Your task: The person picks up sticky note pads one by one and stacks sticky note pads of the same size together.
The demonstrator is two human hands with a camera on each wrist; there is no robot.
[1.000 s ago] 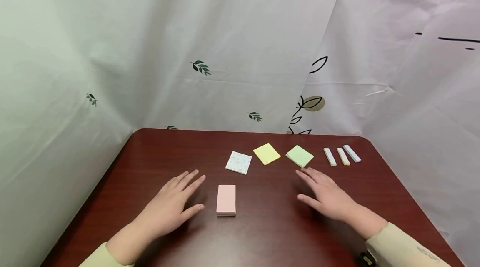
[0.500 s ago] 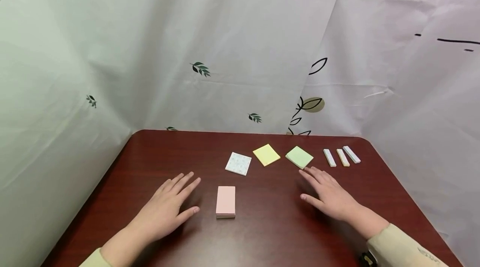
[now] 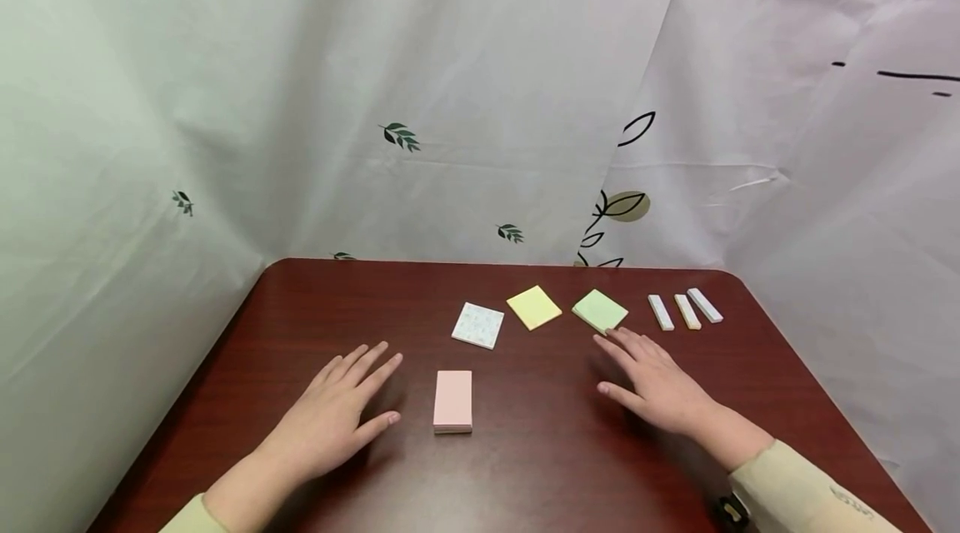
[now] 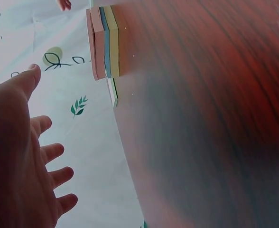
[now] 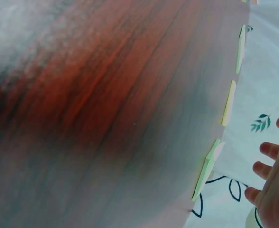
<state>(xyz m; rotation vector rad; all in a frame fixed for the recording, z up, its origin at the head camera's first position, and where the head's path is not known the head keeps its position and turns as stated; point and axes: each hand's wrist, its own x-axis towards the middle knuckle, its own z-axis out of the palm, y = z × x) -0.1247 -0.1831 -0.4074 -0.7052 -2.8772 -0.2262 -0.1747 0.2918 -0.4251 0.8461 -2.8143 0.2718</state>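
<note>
My left hand has its fingers spread over the left part of the table, holding nothing. To its right, apart from the thumb, lies a stack of oblong sticky note pads with a pink top. Seen edge-on in the left wrist view, the stack has pink, blue and yellow layers. My right hand is also spread and holds nothing; its fingertips are nearest to a green square sticky note pad. A yellow square pad and a white patterned square pad lie further left.
Three narrow pale strips, maybe small note pads, lie at the back right. The dark red wooden table has rounded back corners. A white printed cloth hangs behind it and at both sides.
My left hand has drawn back slightly to the left, away from the pink-topped stack. The right hand has shifted only a little. The pads and strips lie where they were.
</note>
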